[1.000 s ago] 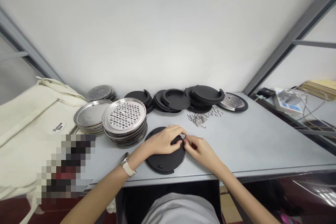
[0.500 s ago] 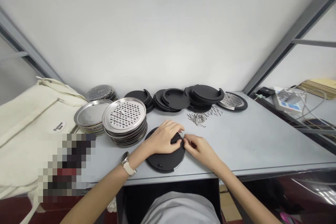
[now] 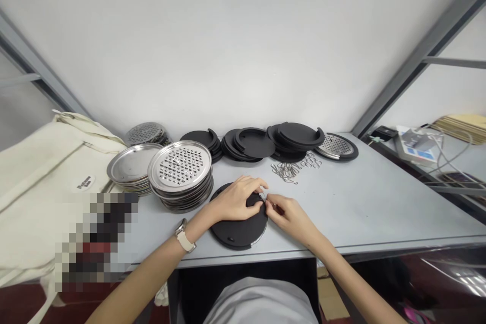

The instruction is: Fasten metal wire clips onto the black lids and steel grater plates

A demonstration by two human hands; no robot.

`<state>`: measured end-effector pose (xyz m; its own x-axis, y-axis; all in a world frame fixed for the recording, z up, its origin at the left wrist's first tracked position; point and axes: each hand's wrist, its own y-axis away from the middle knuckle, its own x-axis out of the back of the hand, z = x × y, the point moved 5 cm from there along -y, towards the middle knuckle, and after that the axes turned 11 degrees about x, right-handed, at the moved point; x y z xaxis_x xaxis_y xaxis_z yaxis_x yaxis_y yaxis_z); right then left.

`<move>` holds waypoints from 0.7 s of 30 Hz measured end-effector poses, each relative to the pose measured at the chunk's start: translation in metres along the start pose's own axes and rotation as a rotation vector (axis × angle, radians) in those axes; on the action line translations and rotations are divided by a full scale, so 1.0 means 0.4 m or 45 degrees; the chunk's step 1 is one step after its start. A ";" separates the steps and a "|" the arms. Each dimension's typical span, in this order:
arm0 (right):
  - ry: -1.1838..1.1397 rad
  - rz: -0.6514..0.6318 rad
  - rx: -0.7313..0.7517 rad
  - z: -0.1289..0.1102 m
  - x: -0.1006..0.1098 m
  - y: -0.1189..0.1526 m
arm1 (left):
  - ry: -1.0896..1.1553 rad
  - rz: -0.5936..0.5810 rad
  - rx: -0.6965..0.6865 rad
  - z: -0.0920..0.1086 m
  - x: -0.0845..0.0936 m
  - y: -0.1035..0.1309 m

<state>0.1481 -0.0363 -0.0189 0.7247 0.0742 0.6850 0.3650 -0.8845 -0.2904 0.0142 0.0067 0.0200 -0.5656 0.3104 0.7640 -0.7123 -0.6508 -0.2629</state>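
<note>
A black round plastic holder (image 3: 239,233) lies flat near the table's front edge, with a thin silvery rim showing at its lower right. My left hand (image 3: 237,200) rests over it, fingers and thumb curled at its upper right edge. My right hand (image 3: 283,211) pinches at that same edge, close to my left fingertips. A thin silvery bit shows between the two hands; what the right fingers hold is mostly hidden. Beyond them lies a pile of small wire hooks (image 3: 285,171) beside several metal rings (image 3: 312,161).
Left of the holder stands a stack of round metal grater plates (image 3: 179,168), with plain metal discs (image 3: 135,164) beside it. More black holders (image 3: 253,143) are piled by the wall. A grater set in black (image 3: 337,147) lies at right. A cream cloth bag (image 3: 45,172) covers the left end.
Almost nothing differs. My left hand and the black holder have shifted very slightly; my right hand keeps its pinch at the edge.
</note>
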 end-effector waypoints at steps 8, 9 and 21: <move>-0.003 0.036 -0.003 -0.001 -0.003 0.001 | 0.053 -0.011 0.038 -0.002 0.005 -0.002; -0.007 0.042 -0.004 -0.001 -0.003 0.001 | 0.055 -0.011 0.043 -0.001 0.006 -0.002; -0.006 0.033 0.051 -0.008 0.000 -0.003 | -0.012 -0.038 0.027 0.003 0.001 -0.004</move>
<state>0.1457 -0.0365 -0.0165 0.7372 0.0536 0.6735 0.3689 -0.8671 -0.3347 0.0155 0.0068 0.0215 -0.5403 0.3229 0.7770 -0.7196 -0.6560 -0.2277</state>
